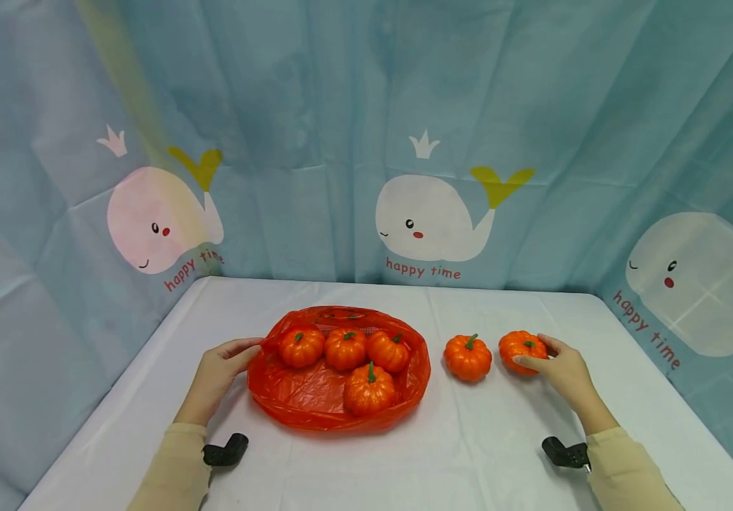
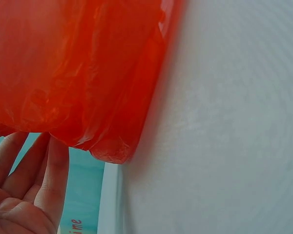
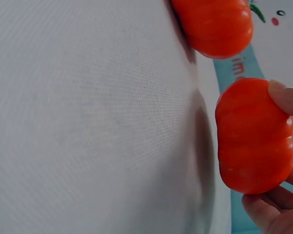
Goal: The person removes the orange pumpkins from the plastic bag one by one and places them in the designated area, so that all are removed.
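Observation:
A red plastic bag lies wide open on the table, with several small orange pumpkins inside. My left hand holds the bag's left rim; in the left wrist view its fingertips disappear behind the red plastic. To the right of the bag, my right hand grips another orange pumpkin by its sides, thumb opposite fingers. The right wrist view shows this pumpkin with a shadow beside it on the cloth. Between it and the bag, one more pumpkin sits on the table, untouched.
White cloth covers the table. A blue curtain printed with whales hangs behind and along both sides. Black wrist mounts stick out inward from both sleeves, low over the tabletop.

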Demonstrator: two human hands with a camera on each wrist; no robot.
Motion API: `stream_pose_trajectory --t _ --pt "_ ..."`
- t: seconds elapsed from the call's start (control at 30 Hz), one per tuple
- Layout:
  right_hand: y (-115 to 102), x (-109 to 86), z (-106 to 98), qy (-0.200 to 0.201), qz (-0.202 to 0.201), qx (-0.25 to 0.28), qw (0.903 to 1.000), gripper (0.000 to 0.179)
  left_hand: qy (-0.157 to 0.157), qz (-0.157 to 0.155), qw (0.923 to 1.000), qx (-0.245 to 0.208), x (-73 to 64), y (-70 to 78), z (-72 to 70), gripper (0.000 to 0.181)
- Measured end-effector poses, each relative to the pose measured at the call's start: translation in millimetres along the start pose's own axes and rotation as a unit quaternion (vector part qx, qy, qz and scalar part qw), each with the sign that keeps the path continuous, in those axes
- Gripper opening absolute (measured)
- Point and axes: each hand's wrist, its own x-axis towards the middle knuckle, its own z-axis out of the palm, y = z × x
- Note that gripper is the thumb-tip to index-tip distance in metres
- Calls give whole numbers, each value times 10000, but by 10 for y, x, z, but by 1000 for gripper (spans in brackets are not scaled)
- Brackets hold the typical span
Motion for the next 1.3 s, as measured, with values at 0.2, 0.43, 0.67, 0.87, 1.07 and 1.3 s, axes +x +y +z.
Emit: stream_pose_trajectory --t 0.2,0.43,0.67,0.87,1.07,1.3 --pt "15 14 2 16 25 -21 10000 95 -4 -4 10000 79 1 8 -5 54" --pt "24 23 25 -12 56 38 10000 93 -6 -62 9999 111 -5 10 -9 55" --pt "29 37 52 16 44 4 10000 93 -15 -28 10000 70 -13 9 -7 56" --pt "74 48 44 22 14 -24 10000 91 -43 113 9999 82 -6 -4 3 56" --pt "104 43 53 -19 19 44 10000 93 -33 81 9999 66 -7 -16 5 55" --pt "94 59 40 -48 2 8 10000 95 -34 49 10000 66 -9 3 7 56"
